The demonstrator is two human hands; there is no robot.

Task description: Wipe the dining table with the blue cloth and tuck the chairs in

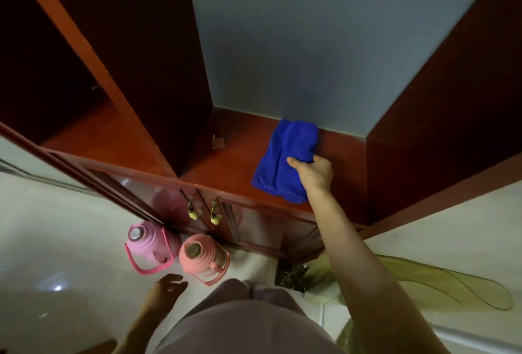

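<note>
Head view shows your right hand (315, 171) pinching the folded blue microfibre cloth (285, 160), which lies on the reddish-brown wooden cabinet shelf (234, 161) near the grey wall. Your left hand (166, 290) hangs low with fingers loosely spread, apparently empty, though blurred, just beside two pink plastic thermos jugs (147, 246).

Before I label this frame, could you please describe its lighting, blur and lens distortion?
In the head view the light is dim and the left bay of the cabinet is almost black; the blue cloth and the right hand gripping it are sharp, the left hand is motion-blurred; the wide lens splays the cabinet's uprights, and a glare spot sits on the floor tiles.
</note>
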